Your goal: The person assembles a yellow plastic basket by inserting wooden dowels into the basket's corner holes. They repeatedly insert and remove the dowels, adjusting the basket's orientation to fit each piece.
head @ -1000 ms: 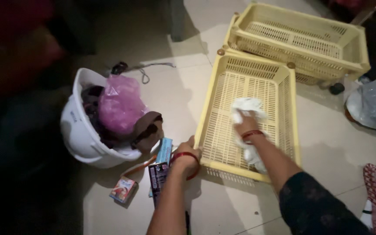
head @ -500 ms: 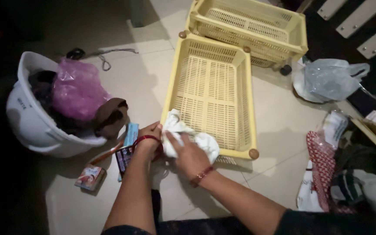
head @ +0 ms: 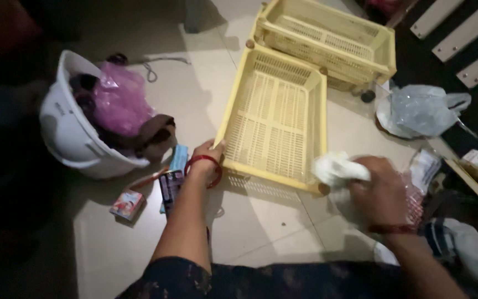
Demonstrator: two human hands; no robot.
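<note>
A yellow slotted plastic tray [head: 275, 119] lies on the tiled floor. My left hand [head: 207, 158], with a red bangle at the wrist, grips the tray's near left corner. My right hand [head: 380, 191] holds a crumpled white cloth [head: 336, 169] against the tray's near right corner, by a brown knob on its rim. The inside of the tray holds nothing.
A second yellow tray [head: 327, 41] stands behind the first. A white helmet [head: 70, 135] with a pink bag [head: 118, 104] and dark cloth lies at left. Small boxes [head: 127, 205] lie by my left arm. A grey plastic bag [head: 421, 111] and a patterned red cloth [head: 416, 194] sit at right.
My right hand has carried the cloth from the tray's near left corner across to its near right corner. A second ago it was rubbing inside the tray. The left hand stays on the corner.
</note>
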